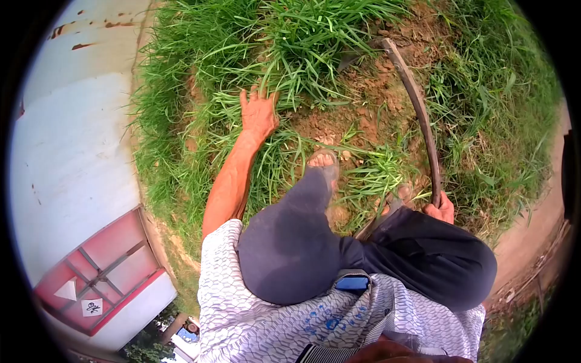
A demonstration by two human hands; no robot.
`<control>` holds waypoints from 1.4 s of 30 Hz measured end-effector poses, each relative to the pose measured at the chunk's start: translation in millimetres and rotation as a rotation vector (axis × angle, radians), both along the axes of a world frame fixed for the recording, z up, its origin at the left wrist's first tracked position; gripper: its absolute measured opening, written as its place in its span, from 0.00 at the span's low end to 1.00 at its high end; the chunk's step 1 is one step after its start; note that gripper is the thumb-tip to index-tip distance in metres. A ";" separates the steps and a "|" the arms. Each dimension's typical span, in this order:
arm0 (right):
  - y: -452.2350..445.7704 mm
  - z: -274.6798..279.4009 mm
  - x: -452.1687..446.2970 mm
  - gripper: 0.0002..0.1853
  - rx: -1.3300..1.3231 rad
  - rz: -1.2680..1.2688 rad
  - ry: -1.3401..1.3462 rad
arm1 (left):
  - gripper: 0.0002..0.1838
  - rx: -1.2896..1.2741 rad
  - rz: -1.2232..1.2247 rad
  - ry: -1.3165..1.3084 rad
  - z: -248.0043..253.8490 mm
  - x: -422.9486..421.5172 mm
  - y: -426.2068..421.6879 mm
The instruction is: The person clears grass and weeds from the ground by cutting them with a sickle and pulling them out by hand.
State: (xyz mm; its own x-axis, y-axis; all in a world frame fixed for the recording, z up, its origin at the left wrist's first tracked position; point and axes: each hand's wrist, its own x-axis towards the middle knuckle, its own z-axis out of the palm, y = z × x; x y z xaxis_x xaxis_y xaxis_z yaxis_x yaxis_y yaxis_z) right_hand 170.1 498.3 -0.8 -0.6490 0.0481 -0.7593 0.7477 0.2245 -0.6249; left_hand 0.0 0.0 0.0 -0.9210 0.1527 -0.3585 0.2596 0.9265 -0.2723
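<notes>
My left hand (pixel 259 114) reaches forward into a clump of long green grass (pixel 305 45), palm down. Its fingers are stretched and apart, with their tips partly among the blades. My right hand (pixel 443 209) is closed round the lower end of a curved wooden handle, which belongs to a hoe (pixel 417 106). The hoe's head lies at the far end, beside the grass, where its dark metal blade is partly hidden by leaves and soil. Between the hands is a patch of bare reddish soil (pixel 369 124).
My sandalled foot (pixel 322 160) rests on the soil, near some loose grass (pixel 382 169). A whitish wall (pixel 72 139) with a red-and-white panel (pixel 100 278) borders the left side. More grass (pixel 502 115) and a dirt path (pixel 529 242) lie to the right.
</notes>
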 end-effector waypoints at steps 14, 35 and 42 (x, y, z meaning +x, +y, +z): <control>48.9 -37.2 37.6 0.13 0.052 0.224 0.077 | 0.36 0.390 -0.164 -0.309 -34.2 46.6 115.1; 46.8 6.6 -31.8 0.10 -0.051 0.081 0.001 | 0.31 0.224 1.222 0.071 41.0 223.2 -122.9; 75.1 8.5 -15.7 0.09 0.092 -0.037 0.052 | 0.25 0.626 0.497 0.562 86.2 81.1 -6.1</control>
